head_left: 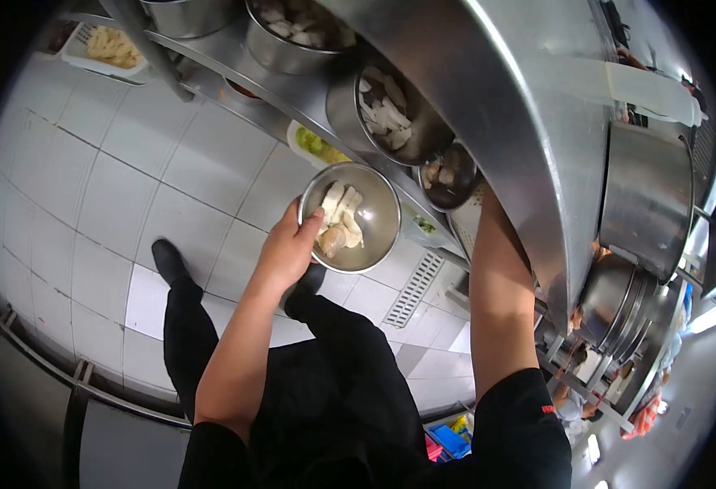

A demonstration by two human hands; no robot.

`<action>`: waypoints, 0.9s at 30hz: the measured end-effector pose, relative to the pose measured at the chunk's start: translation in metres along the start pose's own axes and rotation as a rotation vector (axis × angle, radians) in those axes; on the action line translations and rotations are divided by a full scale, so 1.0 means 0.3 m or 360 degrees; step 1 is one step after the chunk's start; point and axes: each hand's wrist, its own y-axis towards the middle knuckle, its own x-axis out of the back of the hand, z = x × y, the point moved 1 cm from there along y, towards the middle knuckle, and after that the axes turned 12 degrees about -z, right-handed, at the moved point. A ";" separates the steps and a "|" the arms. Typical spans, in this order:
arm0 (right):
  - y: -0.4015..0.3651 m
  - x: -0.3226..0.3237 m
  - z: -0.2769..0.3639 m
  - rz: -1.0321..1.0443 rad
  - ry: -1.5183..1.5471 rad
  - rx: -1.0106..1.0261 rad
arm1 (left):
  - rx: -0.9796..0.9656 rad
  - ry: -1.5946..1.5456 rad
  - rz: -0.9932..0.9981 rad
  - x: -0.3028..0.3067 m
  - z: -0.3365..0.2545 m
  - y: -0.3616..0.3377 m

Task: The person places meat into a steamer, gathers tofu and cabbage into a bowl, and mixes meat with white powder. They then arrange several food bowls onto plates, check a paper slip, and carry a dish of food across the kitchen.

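My left hand [289, 244] grips the rim of a round steel bowl [384, 224], thumb over the inside edge. Several pale, off-white food pieces [341, 213] and one browner lump [331, 241] lie in it. My right forearm [500, 285] reaches under the steel counter [529, 122], whose edge hides the right hand. Just beside that forearm, a small metal bowl [457, 192] with a few brownish chunks stands on the shelf. Behind it is a larger steel pot [343, 110] of white strips.
A steel shelf [211, 59] under the counter carries more pots [280, 57]. Lower down are a white tub of green pieces [302, 155] and a basket of yellowish food [81, 53]. A floor drain grate [415, 287] lies near my feet. Stacked steel bowls [610, 301] and a big pot [647, 204] stand right.
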 end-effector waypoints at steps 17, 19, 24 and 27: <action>-0.441 0.036 0.263 0.0950 0.1790 -0.1998 | 0.0076 0.0024 -0.0039 0.066 -0.052 -0.134; -0.394 0.127 0.416 0.1179 0.1462 -0.1711 | -0.0022 0.0081 -0.0067 0.145 -0.110 -0.214; -0.280 0.279 0.676 0.1190 0.0576 0.0264 | 0.0011 -0.0022 -0.0088 0.378 -0.231 -0.384; -0.190 0.361 0.881 0.1125 0.0463 0.0423 | -0.0237 -0.0013 -0.0010 0.549 -0.298 -0.437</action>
